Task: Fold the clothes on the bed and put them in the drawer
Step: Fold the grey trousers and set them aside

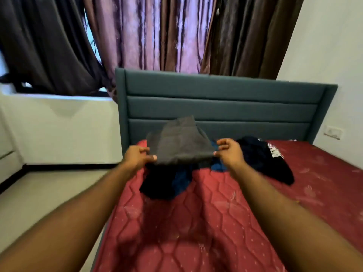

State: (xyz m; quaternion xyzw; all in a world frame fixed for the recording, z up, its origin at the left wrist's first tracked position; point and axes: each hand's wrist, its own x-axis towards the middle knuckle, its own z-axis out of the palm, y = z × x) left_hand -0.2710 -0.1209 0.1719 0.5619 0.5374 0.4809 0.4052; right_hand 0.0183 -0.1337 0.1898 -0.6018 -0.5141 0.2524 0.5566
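A grey garment (181, 142) hangs in the air above the bed, stretched between both hands. My left hand (137, 157) pinches its left edge and my right hand (228, 152) pinches its right edge. Under it on the red quilted mattress (196, 222) lies a heap of dark clothes: a black piece (159, 185), a blue piece (181, 178) and a black garment with white print (263, 156) to the right. The drawer is not in view.
A teal padded headboard (222, 107) stands behind the clothes. Dark and purple curtains (149, 34) hang beyond it. A white wall with a socket (333, 132) borders the bed's right side. Pale floor (49, 197) lies to the left of the bed.
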